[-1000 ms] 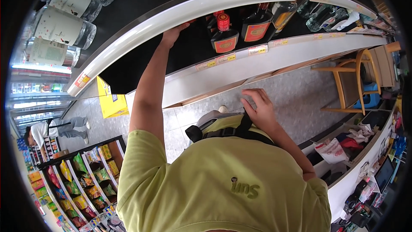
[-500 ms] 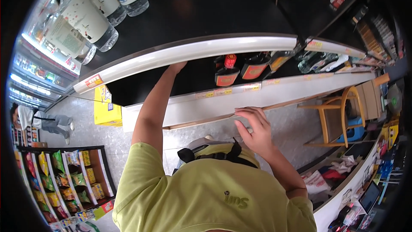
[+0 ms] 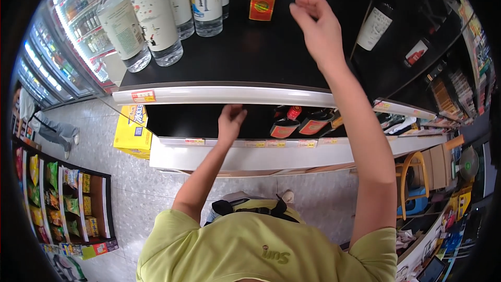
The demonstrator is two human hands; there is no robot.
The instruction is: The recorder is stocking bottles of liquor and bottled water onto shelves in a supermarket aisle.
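My right hand [image 3: 319,30] reaches over the upper black shelf [image 3: 261,55], its fingers bent and thumb apart, holding nothing. Just left of it stands a small dark bottle with a red cap and an orange-red label [image 3: 262,5]. My left hand [image 3: 231,124] is at the lower black shelf [image 3: 180,120], thumb and fingers apart and nothing in its grasp. To that hand's right are two similar dark bottles, one with a red cap and red label [image 3: 286,125] and another dark bottle [image 3: 316,124]. The upper shelf's edge partly covers them.
Tall clear bottles with pale labels [image 3: 154,18] stand at the upper shelf's left. A dark bottle with a white label [image 3: 374,27] is behind the right-hand panel. A yellow carton [image 3: 131,134] sits on the floor. Snack racks [image 3: 60,198] and a wooden chair [image 3: 412,177] flank me; a person stands far left.
My right hand has risen from in front of the shelves to above the upper one. The left hand has shifted right and come into fuller view. The camera view has also shifted.
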